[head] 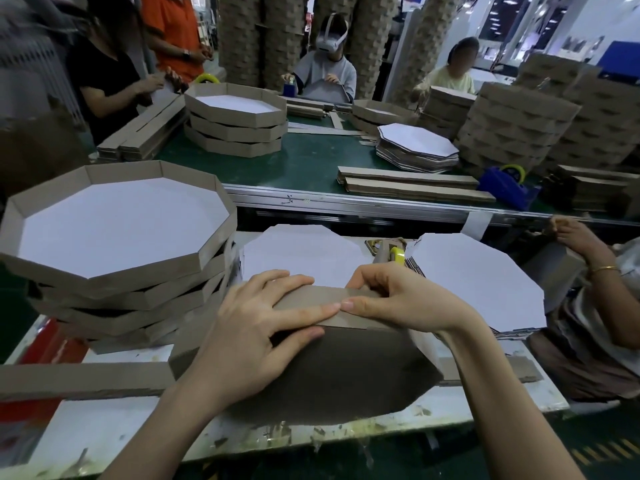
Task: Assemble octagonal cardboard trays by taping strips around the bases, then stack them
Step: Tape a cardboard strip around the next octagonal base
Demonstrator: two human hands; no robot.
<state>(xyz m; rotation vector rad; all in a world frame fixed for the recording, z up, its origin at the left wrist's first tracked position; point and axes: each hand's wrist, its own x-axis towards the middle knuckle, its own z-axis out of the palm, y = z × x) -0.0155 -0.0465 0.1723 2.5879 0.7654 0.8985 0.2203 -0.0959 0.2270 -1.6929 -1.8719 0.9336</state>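
Head view: an octagonal base (339, 372) lies brown side up on the white surface (121, 438), its far edge raised toward the camera. A cardboard strip (311, 297) stands folded up against that far edge, and its loose ends trail flat along the surface to either side. The left hand (263, 327) is spread over the strip with its fingers laid fairly straight, pressing it to the base. The right hand (398, 299) pinches the strip's top edge, thumb in front and fingers curled behind.

To the left stands a stack of finished trays (114, 237), white insides up. Beyond the hands are two piles of unused bases (301, 251), with a yellow tape roll (398, 254) between them.

As a judgement, several trays are done. This one is early, with only part of the strip shaped round the base, no tape visible on it, and many bases left.
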